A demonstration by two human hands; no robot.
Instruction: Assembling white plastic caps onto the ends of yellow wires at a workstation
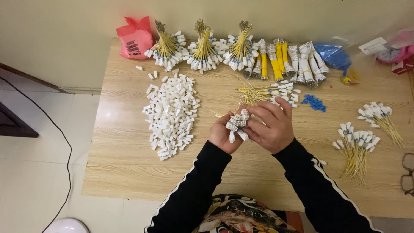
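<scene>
Both my hands meet over the middle of the wooden table (129, 164). My left hand (222, 137) cups a small cluster of white plastic connectors (237, 123). My right hand (271, 125) pinches that same cluster from the right, fingers curled over it. Just behind the hands lies a loose bunch of thin yellow wires with white connectors (269, 92). A big heap of loose white connector housings (171, 114) lies to the left of my hands. Black sleeves with a white stripe cover both arms.
Tied bundles of yellow wires with white ends (202, 49) line the table's far edge, beside a red bag (135, 39) and a blue bag (334, 56). Small blue pieces (315, 102) and finished wire bunches (358, 149) lie right. Glasses (407, 172) rest at the right edge.
</scene>
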